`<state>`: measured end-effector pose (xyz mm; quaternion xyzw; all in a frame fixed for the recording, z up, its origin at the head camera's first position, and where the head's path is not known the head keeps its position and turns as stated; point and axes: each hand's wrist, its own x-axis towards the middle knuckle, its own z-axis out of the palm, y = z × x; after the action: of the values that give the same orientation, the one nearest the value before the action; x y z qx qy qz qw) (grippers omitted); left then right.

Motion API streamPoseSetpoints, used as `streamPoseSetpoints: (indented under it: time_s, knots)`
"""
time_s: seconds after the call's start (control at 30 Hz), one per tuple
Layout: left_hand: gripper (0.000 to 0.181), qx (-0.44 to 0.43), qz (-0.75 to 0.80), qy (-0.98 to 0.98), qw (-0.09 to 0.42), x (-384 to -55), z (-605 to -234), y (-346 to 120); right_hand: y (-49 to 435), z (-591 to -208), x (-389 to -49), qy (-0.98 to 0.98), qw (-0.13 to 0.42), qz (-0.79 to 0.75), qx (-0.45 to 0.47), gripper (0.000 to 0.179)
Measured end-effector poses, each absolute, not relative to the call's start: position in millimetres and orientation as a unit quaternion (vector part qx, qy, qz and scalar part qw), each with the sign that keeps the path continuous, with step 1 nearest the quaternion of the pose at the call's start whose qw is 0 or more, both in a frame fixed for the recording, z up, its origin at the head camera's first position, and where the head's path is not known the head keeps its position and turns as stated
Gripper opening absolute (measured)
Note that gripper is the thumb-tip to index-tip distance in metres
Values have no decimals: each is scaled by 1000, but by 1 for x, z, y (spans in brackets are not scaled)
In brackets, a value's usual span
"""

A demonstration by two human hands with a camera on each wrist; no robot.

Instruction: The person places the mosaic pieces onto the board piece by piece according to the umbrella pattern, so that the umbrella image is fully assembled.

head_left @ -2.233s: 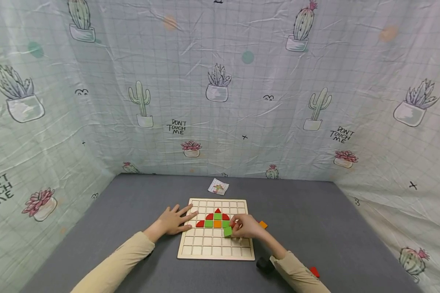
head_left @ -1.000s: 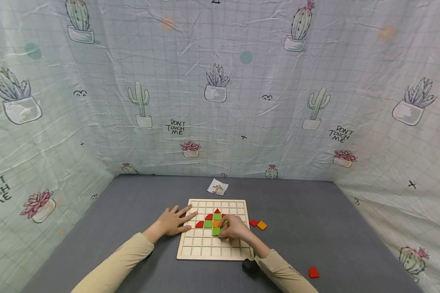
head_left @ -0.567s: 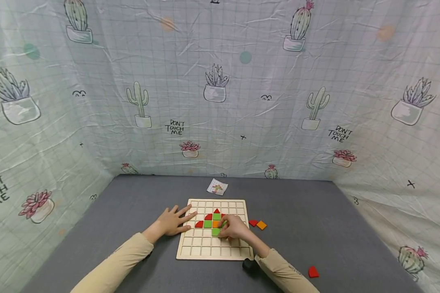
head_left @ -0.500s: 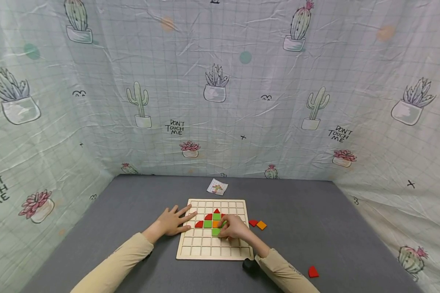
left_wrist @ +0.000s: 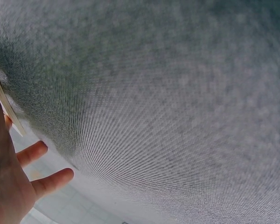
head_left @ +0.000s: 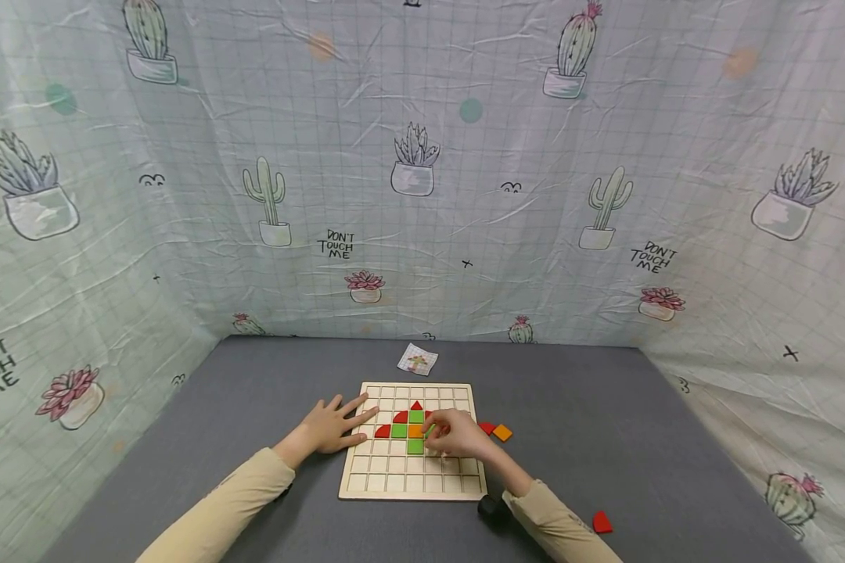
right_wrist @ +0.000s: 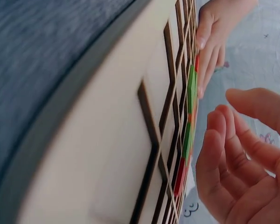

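Note:
My left hand (head_left: 326,425) lies with spread fingers on the left edge of a wooden grid board (head_left: 411,494). My right hand (head_left: 458,435) hovers over the board's middle, fingers loosely bent; the right wrist view shows nothing between thumb and fingers. Just left of those fingertips a green square tile (head_left: 415,446) sits in a cell, directly below an orange square tile (head_left: 415,431). Above it come another green tile (head_left: 416,417) and a red triangle (head_left: 416,406). Red quarter-round tiles (head_left: 383,432) flank the left side. The right hand partly covers the pattern's right side in the head view.
Right of the board lie a red tile (head_left: 487,428) and an orange square (head_left: 502,432). Another red piece (head_left: 602,522) is nearer the right sleeve. A small pattern card (head_left: 418,360) lies behind the board. A cactus-print curtain (head_left: 422,234) surrounds the grey table (head_left: 570,422).
My right hand brought a green square tile leftward to the cell below the orange one, let it go, and has moved slightly right. My left hand stays in place.

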<state>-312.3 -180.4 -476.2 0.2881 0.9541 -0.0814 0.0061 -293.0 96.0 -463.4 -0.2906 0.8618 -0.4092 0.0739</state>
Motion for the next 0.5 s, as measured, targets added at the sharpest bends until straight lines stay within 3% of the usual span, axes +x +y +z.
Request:
streamPoseSetpoints:
  time_s: [0.5]
  knots:
    - [54, 294, -76, 953, 1, -310, -475, -182, 136, -458, -296, 865, 76, -377, -322, 17]
